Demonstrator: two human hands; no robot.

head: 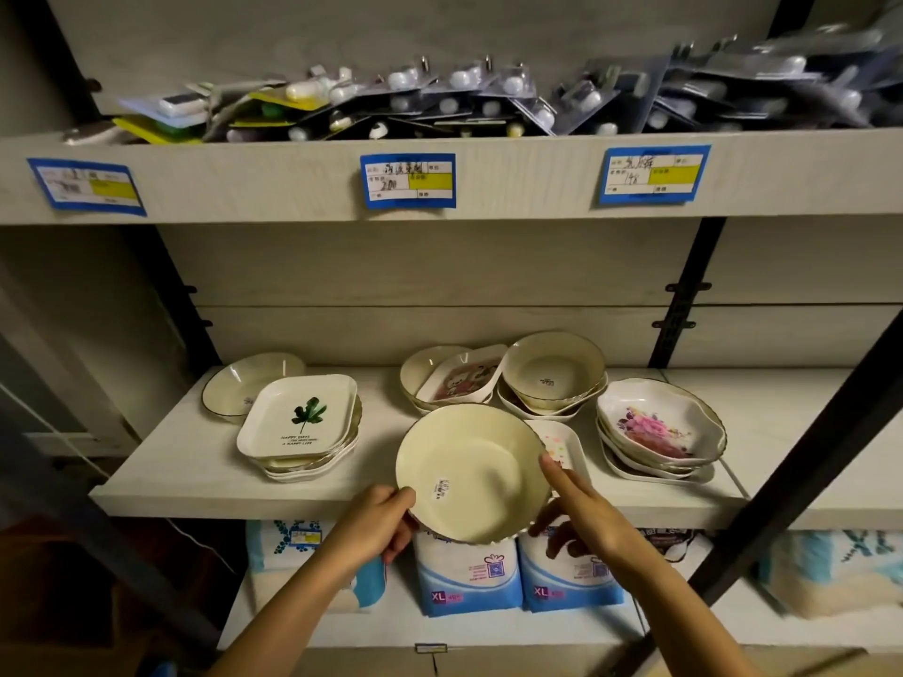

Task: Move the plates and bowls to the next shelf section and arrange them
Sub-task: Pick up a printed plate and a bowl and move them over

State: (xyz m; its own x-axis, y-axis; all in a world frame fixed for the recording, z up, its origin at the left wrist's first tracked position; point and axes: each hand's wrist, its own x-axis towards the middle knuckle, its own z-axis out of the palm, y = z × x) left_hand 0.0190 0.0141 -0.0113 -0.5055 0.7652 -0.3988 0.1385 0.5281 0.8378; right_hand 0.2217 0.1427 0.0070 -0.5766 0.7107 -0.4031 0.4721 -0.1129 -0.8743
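Both my hands hold a round cream plate (471, 469) with a small barcode sticker, tilted over the front edge of the middle shelf (195, 491). My left hand (374, 522) grips its left rim. My right hand (579, 510) holds the right rim, thumb on top and fingers underneath. Behind it lie a dotted white tray (562, 444), a stack topped by a leaf-print rectangular plate (300, 417), a round black-rimmed plate (244, 383), a cartoon-print tray (462, 378) on bowls, stacked cream bowls (552, 373) and a stack of flower-print bowls (657, 432).
The shelf section to the right (782, 432) lies past a black upright (684, 290). The upper shelf (488, 100) is piled with blister-packed hooks, with blue price labels (408, 180) on its front. Below stand blue-and-white XL packs (466, 574). A dark diagonal bar (806, 481) crosses at right.
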